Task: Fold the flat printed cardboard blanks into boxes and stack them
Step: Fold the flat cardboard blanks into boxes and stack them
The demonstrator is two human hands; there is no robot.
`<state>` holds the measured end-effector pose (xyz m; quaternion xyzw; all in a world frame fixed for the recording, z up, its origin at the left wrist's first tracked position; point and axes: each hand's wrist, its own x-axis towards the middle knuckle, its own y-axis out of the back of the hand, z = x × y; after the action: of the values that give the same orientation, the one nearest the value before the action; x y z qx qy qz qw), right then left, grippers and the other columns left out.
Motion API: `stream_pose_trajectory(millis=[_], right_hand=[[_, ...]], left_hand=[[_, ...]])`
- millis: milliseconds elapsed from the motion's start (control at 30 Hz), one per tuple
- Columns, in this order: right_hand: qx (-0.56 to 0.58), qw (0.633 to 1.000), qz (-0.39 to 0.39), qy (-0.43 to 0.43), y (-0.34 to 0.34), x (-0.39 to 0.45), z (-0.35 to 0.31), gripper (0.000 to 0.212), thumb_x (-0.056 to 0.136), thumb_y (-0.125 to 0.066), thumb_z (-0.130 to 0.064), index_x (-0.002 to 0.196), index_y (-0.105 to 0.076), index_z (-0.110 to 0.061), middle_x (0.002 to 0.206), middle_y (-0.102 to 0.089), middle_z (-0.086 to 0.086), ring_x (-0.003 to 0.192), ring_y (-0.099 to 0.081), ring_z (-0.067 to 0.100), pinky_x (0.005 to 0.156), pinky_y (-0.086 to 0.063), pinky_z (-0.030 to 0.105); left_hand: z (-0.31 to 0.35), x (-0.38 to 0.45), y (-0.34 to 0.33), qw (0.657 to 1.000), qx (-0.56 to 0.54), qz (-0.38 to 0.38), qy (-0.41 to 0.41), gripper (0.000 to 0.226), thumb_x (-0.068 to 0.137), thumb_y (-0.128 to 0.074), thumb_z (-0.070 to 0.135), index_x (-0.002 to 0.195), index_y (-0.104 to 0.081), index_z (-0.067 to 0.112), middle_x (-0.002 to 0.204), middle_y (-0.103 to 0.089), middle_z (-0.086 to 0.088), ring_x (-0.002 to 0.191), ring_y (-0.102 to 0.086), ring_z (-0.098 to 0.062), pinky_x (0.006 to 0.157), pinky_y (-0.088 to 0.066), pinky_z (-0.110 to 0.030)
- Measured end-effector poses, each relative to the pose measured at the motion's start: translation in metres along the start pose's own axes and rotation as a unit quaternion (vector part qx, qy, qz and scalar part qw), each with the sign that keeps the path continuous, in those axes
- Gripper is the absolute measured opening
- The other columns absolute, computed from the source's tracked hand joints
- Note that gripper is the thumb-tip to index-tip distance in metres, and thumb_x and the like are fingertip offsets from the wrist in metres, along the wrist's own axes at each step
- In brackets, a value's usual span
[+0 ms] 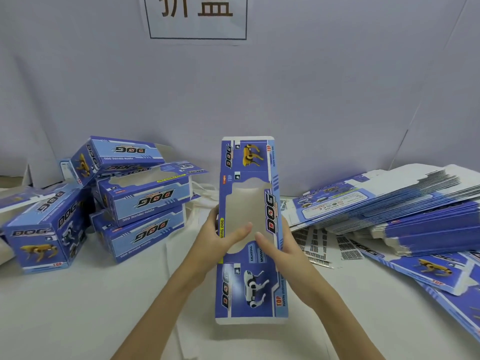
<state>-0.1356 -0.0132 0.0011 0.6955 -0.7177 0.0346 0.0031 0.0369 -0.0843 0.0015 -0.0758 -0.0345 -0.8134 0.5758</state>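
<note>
I hold one flat blue printed blank [249,162] upright in front of me, its long side running away from me, with a cut-out window in its middle. My left hand [215,237] grips its left edge, thumb lying across the window. My right hand [278,248] grips the right edge, thumb on the printed face. Several folded boxes [145,201] lie heaped at the left, some stacked on each other. A thick pile of flat blanks [405,203] lies at the right.
A white cloth covers the table [104,307]. A grey wall with a framed paper sign [197,16] stands behind. Small barcode label sheets [319,242] lie between the blank and the right pile. More loose blanks [441,271] spread at the near right.
</note>
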Motion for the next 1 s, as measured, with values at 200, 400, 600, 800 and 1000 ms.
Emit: stream_pose_trajectory(millis=[200, 400, 600, 800, 1000], right_hand=[[-0.004, 0.999, 0.036, 0.034, 0.006, 0.003, -0.013, 0.083, 0.084, -0.072, -0.058, 0.155, -0.03, -0.052, 0.12, -0.069, -0.033, 0.108, -0.07, -0.007, 0.073, -0.061, 0.02], [0.028, 0.997, 0.055, 0.037, 0.007, 0.001, -0.014, 0.075, 0.085, -0.074, -0.054, 0.15, -0.042, -0.036, 0.123, -0.076, -0.011, 0.11, -0.076, 0.014, 0.079, -0.065, 0.032], [0.036, 0.999, 0.007, -0.01, 0.005, -0.002, -0.012, 0.063, 0.088, -0.081, -0.051, 0.142, -0.052, -0.034, 0.121, -0.077, -0.004, 0.109, -0.077, 0.021, 0.08, -0.065, 0.035], [0.086, 0.996, 0.03, 0.009, 0.0, -0.001, -0.017, 0.084, 0.081, -0.08, -0.056, 0.153, -0.038, -0.045, 0.121, -0.077, 0.001, 0.106, -0.078, 0.029, 0.079, -0.066, 0.042], [0.091, 0.994, 0.027, 0.062, 0.005, -0.003, -0.016, 0.076, 0.09, -0.077, -0.043, 0.149, -0.034, -0.064, 0.127, -0.076, -0.002, 0.105, -0.078, 0.033, 0.071, -0.065, 0.039]], left_hand=[[0.005, -0.005, 0.005, 0.992, -0.045, -0.111, 0.034, 0.063, 0.081, -0.085, 0.047, 0.135, -0.054, 0.041, 0.126, -0.074, 0.0, 0.111, -0.074, -0.028, 0.086, -0.063, -0.038], [0.011, -0.003, 0.009, 0.989, -0.059, -0.127, 0.038, 0.078, 0.084, -0.084, 0.043, 0.145, -0.036, 0.055, 0.13, -0.072, 0.003, 0.112, -0.074, -0.03, 0.082, -0.064, -0.04], [0.011, 0.004, 0.012, 0.99, -0.123, -0.049, 0.039, 0.073, 0.083, -0.078, 0.057, 0.145, -0.041, 0.05, 0.127, -0.074, 0.0, 0.11, -0.074, -0.032, 0.084, -0.064, -0.048], [0.01, 0.002, 0.018, 0.993, -0.092, -0.075, 0.023, 0.048, 0.089, -0.072, 0.053, 0.133, -0.053, 0.055, 0.128, -0.072, 0.003, 0.11, -0.074, -0.028, 0.08, -0.064, -0.04], [0.012, -0.002, 0.015, 0.989, -0.126, -0.074, -0.008, 0.074, 0.082, -0.079, 0.053, 0.146, -0.041, 0.055, 0.134, -0.069, 0.008, 0.115, -0.072, -0.025, 0.078, -0.063, -0.035]])
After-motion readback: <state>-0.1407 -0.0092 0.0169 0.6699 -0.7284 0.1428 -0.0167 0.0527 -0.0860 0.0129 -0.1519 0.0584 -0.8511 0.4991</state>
